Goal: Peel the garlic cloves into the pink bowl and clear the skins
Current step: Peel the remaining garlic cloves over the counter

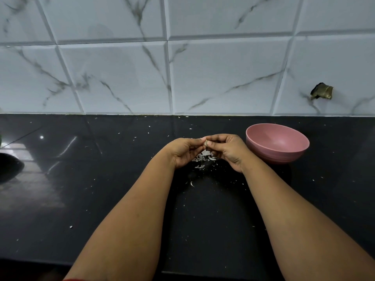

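Both hands meet at the middle of the table, raised a little above it, fingertips drawn together. The left hand (pixel 185 152) curls in from its side and the right hand (pixel 228 151) curls in from the other, and between their fingertips sits a small pale garlic clove (pixel 206 142), pinched by both hands at once. How much skin the clove carries is too small to tell. Directly beneath the hands lies a loose heap of white garlic skins (pixel 204 157), with one curved sliver (pixel 192 183) lying apart, nearer the person, and fine white flecks strewn widely over the glossy black table (pixel 113 199). Just beside the right hand, toward the wall, stands the pink bowl (pixel 277 144), upright, and its visible inside shows only pink. Behind it all rises a white marble-look tiled wall (pixel 121 74), with a dark broken hole (pixel 322 91) in the tile above the bowl. At the far left edge, a dark rounded object (pixel 9 167) sits on the table, cut off by the frame.
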Motion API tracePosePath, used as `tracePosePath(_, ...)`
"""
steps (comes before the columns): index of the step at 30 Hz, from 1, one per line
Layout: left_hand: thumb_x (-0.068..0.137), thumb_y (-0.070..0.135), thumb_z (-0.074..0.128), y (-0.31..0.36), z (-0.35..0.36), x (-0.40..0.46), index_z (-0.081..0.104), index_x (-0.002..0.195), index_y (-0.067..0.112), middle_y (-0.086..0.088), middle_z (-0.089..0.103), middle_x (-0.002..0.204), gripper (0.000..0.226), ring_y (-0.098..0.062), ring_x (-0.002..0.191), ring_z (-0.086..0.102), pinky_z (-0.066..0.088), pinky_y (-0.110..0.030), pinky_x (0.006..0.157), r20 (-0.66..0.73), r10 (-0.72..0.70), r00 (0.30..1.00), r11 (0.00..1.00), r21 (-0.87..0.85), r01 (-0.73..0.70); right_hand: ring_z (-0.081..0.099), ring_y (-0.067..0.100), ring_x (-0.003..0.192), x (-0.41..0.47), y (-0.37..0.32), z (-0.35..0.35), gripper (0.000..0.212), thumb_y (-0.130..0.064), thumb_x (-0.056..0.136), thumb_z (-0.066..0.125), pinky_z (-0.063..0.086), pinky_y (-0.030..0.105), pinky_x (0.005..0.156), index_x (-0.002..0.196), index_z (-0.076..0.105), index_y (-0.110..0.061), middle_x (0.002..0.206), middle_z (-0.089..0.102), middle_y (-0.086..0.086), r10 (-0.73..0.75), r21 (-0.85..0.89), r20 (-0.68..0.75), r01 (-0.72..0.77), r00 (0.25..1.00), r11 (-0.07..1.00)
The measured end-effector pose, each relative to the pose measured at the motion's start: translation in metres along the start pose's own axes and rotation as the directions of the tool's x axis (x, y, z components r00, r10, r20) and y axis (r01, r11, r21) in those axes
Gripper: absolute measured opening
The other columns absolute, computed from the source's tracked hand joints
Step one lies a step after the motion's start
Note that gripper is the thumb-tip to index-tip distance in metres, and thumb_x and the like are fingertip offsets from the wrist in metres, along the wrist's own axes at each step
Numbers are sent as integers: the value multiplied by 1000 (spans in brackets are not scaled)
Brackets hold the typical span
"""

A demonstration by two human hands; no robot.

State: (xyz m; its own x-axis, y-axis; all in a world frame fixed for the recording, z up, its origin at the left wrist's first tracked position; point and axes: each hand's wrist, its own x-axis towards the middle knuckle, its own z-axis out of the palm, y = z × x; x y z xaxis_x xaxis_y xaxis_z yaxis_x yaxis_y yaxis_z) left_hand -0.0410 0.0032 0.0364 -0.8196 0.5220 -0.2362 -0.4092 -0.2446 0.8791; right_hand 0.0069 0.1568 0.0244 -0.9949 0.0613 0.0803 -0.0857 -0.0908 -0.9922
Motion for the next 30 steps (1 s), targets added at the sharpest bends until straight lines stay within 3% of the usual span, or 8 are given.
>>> tracePosePath(6, 94, 1, 56, -6, 5, 6, 65, 89, -3, -9, 65, 80, 11, -7, 64, 67, 55, -13, 65, -28, 125, 992, 991, 47, -124, 62, 2, 60, 5, 1, 6, 14, 1, 84, 68, 50, 15, 61, 91, 73, -10, 69, 72, -5, -48, -47, -106, 43, 993, 998)
tracePosePath(11, 100, 4, 46, -9, 15, 1, 61, 87, -5, -12, 65, 82, 22, -13, 68, 67, 55, -17, 69, 14, 197, 980, 975, 104, -197, 65, 4, 66, 8, 1, 9, 14, 2, 83, 68, 50, 15, 61, 94, 73, -5, 84, 72, 6, -87, -68, -160, 77, 983, 995)
tracePosePath(17, 102, 13, 44, -9, 18, -2, 57, 81, 8, 2, 58, 62, 25, -7, 54, 53, 43, -17, 51, -11, 209, 978, 952, 230, -201, 69, 9, 73, 7, -1, 13, 13, 2, 83, 69, 55, 19, 69, 89, 73, -9, 85, 73, 7, -98, -51, -186, 90, 978, 995)
tracePosePath(20, 100, 16, 46, -7, 18, 0, 55, 80, 12, 1, 47, 67, 23, -6, 51, 44, 32, -16, 45, -23, 189, 982, 976, 116, -185, 68, 7, 72, 6, -7, 15, 13, 1, 82, 70, 54, 16, 67, 85, 72, -12, 81, 73, 3, -118, -15, -193, 118, 974, 993)
tracePosePath(23, 99, 18, 49, -7, 15, 0, 57, 79, 13, 3, 48, 66, 22, -5, 50, 44, 33, -16, 44, -4, 149, 989, 987, 58, -149, 68, 7, 71, 5, -8, 16, 13, 1, 82, 70, 53, 15, 66, 84, 72, -12, 78, 72, 2, -94, 30, -193, 102, 977, 994)
tracePosePath(30, 87, 8, 71, -16, 8, 9, 68, 85, 9, -2, 67, 73, 3, -8, 63, 60, 50, -17, 59, -179, 420, 890, 853, 413, -319, 65, 11, 80, 9, 5, 9, 12, -4, 79, 76, 53, 20, 74, 83, 72, -15, 88, 72, 9, -122, -90, -324, 98, 938, 991)
